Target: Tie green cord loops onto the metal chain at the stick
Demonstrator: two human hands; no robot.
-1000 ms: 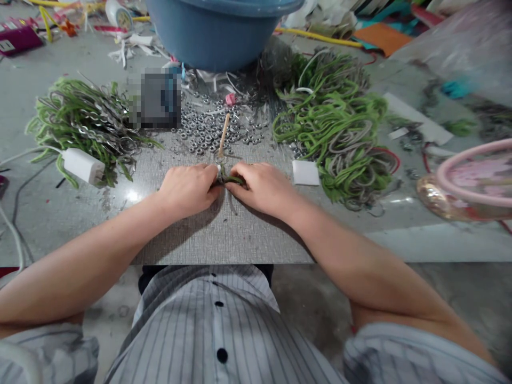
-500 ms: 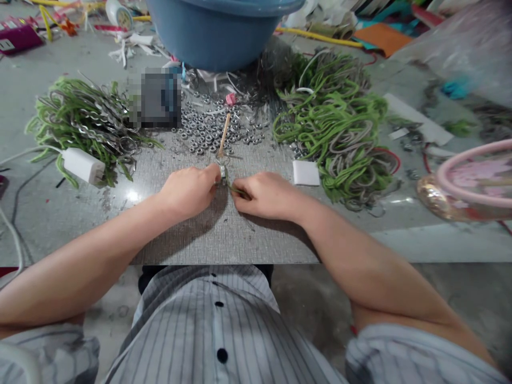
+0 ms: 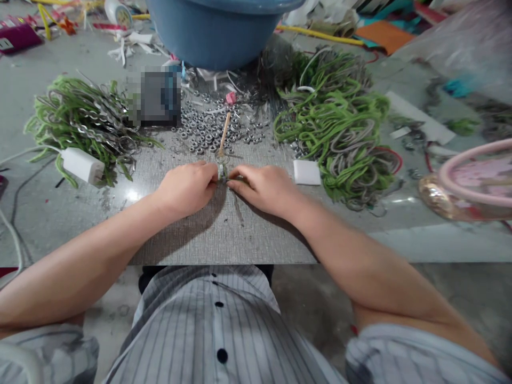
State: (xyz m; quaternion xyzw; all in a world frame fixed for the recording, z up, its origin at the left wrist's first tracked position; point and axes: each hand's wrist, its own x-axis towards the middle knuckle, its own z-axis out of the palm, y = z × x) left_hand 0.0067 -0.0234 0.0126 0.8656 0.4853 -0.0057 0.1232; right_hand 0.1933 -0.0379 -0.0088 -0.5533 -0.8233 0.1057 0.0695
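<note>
Both hands meet at the middle of a grey textured board (image 3: 224, 234). My left hand (image 3: 188, 188) is closed, pinching a small metal piece with a key ring (image 3: 221, 169). My right hand (image 3: 264, 188) is closed on a thin green cord (image 3: 233, 181) that runs into that metal piece. A wooden stick (image 3: 224, 133) stands up from the ring, leaning away from me. Just beyond lies a scatter of several small metal nuts (image 3: 208, 130).
A pile of green and grey cords with rings (image 3: 80, 120) lies left, a bigger loose pile (image 3: 340, 128) right. A blue basin (image 3: 220, 29) stands behind. A white charger (image 3: 82, 165), a white pad (image 3: 306, 172) and a pink-rimmed bowl (image 3: 468, 181) are nearby.
My right hand drew back to the right with the green cord half a second ago, then came back against the left hand at the metal piece.
</note>
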